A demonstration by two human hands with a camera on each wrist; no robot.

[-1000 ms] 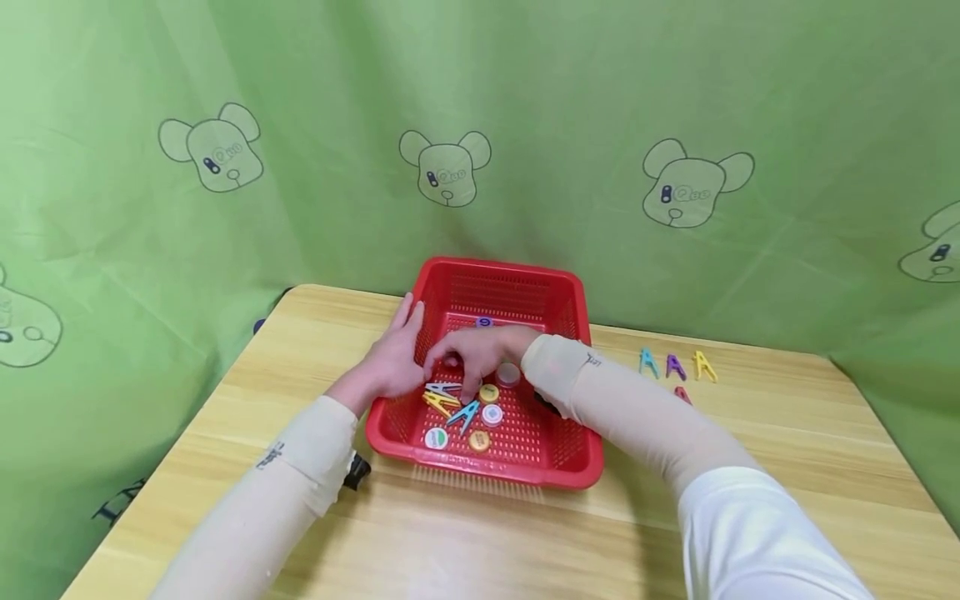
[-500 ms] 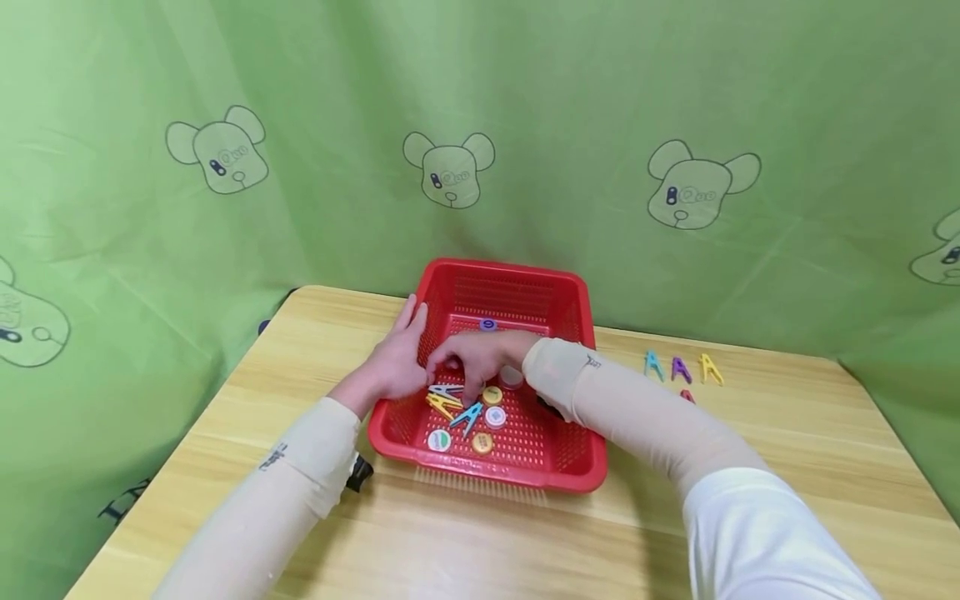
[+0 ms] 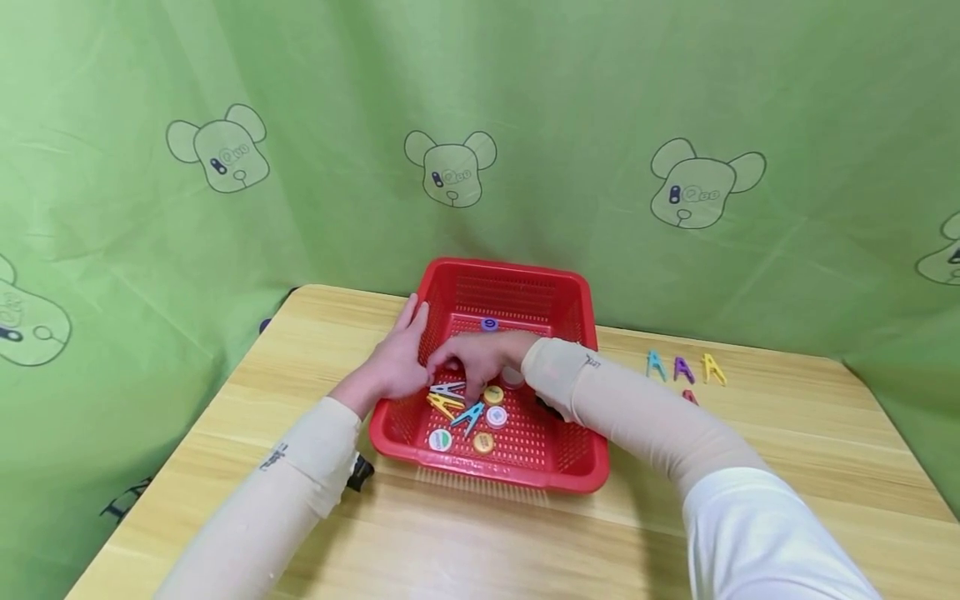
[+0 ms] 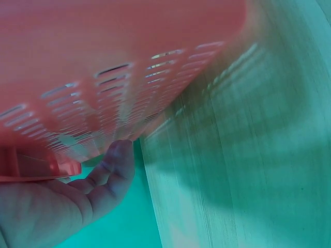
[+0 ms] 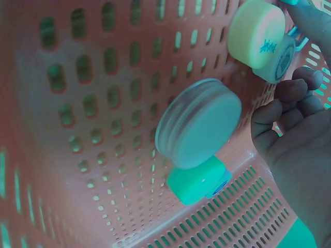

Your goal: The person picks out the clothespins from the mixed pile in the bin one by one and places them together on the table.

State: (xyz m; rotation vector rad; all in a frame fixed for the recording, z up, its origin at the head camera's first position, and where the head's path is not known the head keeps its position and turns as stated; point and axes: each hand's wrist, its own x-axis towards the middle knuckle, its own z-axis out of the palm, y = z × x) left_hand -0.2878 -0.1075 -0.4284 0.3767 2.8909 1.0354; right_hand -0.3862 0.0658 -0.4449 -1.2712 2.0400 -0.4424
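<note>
A red perforated basket [image 3: 491, 475] stands on the table. My left hand [image 3: 393, 358] grips its left rim, with the fingers along the outer wall, as the left wrist view also shows. Inside the basket, my right hand [image 3: 476, 358] reaches leftward, index finger and thumb apart. A grey clothespin [image 3: 450, 388], a yellow clothespin [image 3: 442, 404] and a light-blue clothespin [image 3: 469, 417] lie by its fingertips. The thumb tip is close to the light-blue one; contact cannot be told. The right wrist view shows the other fingers [image 5: 292, 93] loosely curled beside a ridged bottle cap [image 5: 199, 124].
More caps lie in the basket: a yellow cap [image 3: 492, 395], a pinkish-white cap [image 3: 497, 416], an orange cap [image 3: 483, 442], a white-green cap [image 3: 440, 439] and a purple cap [image 3: 489, 324]. Several clothespins, including a purple clothespin [image 3: 683, 369], lie on the table [image 3: 795, 442] to the right.
Both hands keep nearly the same pose on and in the basket. The whole head view has shifted slightly, with the scene a little further right.
</note>
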